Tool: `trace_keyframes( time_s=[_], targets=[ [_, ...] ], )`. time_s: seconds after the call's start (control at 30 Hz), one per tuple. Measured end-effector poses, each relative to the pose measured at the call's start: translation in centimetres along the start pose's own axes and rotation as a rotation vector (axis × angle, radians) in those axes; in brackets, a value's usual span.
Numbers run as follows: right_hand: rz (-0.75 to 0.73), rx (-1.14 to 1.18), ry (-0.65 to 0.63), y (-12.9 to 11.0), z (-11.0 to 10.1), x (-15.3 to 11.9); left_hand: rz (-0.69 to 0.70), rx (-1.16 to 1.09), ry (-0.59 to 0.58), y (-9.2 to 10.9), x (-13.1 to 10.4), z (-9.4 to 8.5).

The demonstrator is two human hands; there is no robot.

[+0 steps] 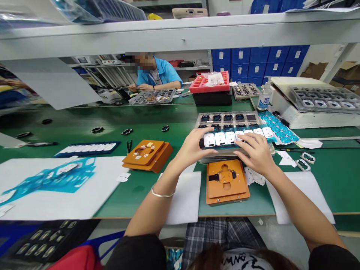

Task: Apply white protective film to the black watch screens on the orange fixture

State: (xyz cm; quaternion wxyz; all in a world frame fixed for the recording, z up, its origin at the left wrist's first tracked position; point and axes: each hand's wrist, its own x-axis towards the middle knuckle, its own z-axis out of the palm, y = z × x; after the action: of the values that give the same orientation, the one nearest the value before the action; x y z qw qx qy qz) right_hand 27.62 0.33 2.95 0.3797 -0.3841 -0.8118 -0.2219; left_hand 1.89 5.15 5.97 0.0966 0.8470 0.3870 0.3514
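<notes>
A blue strip with a row of white rounded pieces is held up over the clear parts tray. My left hand grips the strip's left end between thumb and fingers. At the middle of the strip, the fingers of my right hand are bent against a white piece and the lower edge; whether they pinch anything is hard to tell. Below the hands sits an orange fixture with a black part in its recess. Loose white pieces lie beside it, under my right wrist.
A second orange fixture stands left of centre. Blue sticker sheets and a sanitizer bottle are behind on the right. White foam sheets line the front edge. Across the bench a person in a blue shirt sits. A shelf beam crosses above.
</notes>
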Motion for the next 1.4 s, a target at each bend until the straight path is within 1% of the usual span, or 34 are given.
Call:
trace_keyframes(
  time_s=[0.07,0.13,0.2,0.23,0.27,0.33,0.37,0.4,0.47,0.53,0.6,0.7,0.77,0.83,0.93,1.07,1.17,1.27,1.4],
  targets=[
    [-0.057,0.048,0.090,-0.9,-0.1,0.5,0.068,-0.076,0.093,0.7,-0.6,0.5],
    [-0.126,0.049,0.146,-1.8,-0.2,0.9,0.104,-0.230,0.147,1.7,-1.2,1.2],
    [-0.184,0.021,0.185,-2.2,-0.2,1.1,0.091,-0.444,0.163,2.7,-1.8,2.1],
    [-0.204,0.015,0.204,-2.3,-0.2,1.1,0.059,-0.552,0.176,3.2,-2.1,2.5],
    [-0.216,0.021,0.224,-2.3,-0.2,1.1,0.009,-0.652,0.201,3.5,-2.3,3.0],
    [-0.228,0.041,0.266,-2.2,-0.4,1.0,-0.137,-0.824,0.273,4.0,-2.6,3.7],
    [-0.235,0.038,0.282,-2.2,-0.6,0.9,-0.222,-0.908,0.294,4.2,-2.7,3.9],
    [-0.243,0.022,0.298,-2.2,-0.8,0.9,-0.307,-0.992,0.290,4.4,-2.7,4.0],
    [-0.258,-0.034,0.315,-2.6,-1.5,0.8,-0.443,-1.135,0.202,4.7,-2.8,3.9],
    [-0.240,-0.068,0.275,-3.2,-2.3,0.9,-0.519,-1.197,0.089,5.1,-2.9,3.5],
    [-0.185,-0.032,0.192,-4.0,-3.1,0.9,-0.530,-1.168,0.041,5.5,-3.1,3.2],
    [-0.106,0.134,0.098,-5.0,-3.7,0.8,-0.455,-1.035,0.058,5.9,-3.5,2.9],
    [-0.077,0.230,0.074,-5.2,-3.6,0.7,-0.353,-0.919,0.044,6.0,-3.6,2.9],
    [-0.043,0.300,0.055,-5.2,-3.2,0.6,-0.221,-0.787,0.036,6.1,-3.7,3.0],
    [0.018,0.436,0.019,-5.0,-2.6,0.5,-0.032,-0.616,0.059,5.9,-3.7,3.1],
    [0.107,0.575,-0.013,-4.8,-2.3,0.5,0.128,-0.495,0.070,5.4,-3.7,3.1],
    [0.141,0.624,-0.042,-4.8,-2.2,0.4,0.194,-0.417,0.081,4.9,-3.8,3.2],
    [0.135,0.647,-0.054,-4.7,-2.3,0.6,0.244,-0.352,0.100,4.7,-3.9,3.3],
    [0.110,0.667,-0.028,-3.9,-2.8,1.0,0.241,-0.390,0.077,4.8,-3.7,3.1]
  ],
)
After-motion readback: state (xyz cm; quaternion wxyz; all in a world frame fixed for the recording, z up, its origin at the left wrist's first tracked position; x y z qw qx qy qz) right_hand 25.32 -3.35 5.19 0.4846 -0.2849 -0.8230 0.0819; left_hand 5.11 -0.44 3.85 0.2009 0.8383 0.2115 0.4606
